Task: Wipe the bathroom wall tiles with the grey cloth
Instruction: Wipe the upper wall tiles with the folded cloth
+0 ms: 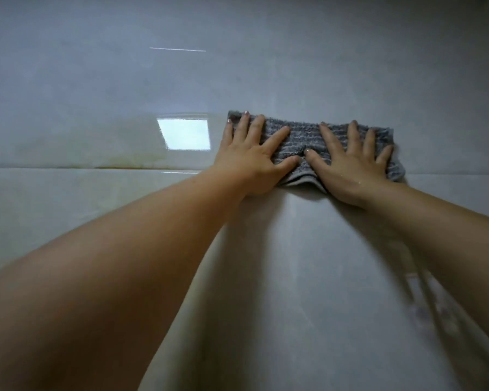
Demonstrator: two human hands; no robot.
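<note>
Head view: the grey cloth (305, 136) is lying flat against the wall tiles (294, 66), at about two o'clock from the frame's centre. The left hand (254, 156) is pressing the cloth's nine o'clock end and the right hand (350, 165) its three o'clock end. Both hands are spreading straight fingers, with the thumbs nearly touching. A bright reflection (185, 134) is glinting at nine o'clock of the cloth.
</note>
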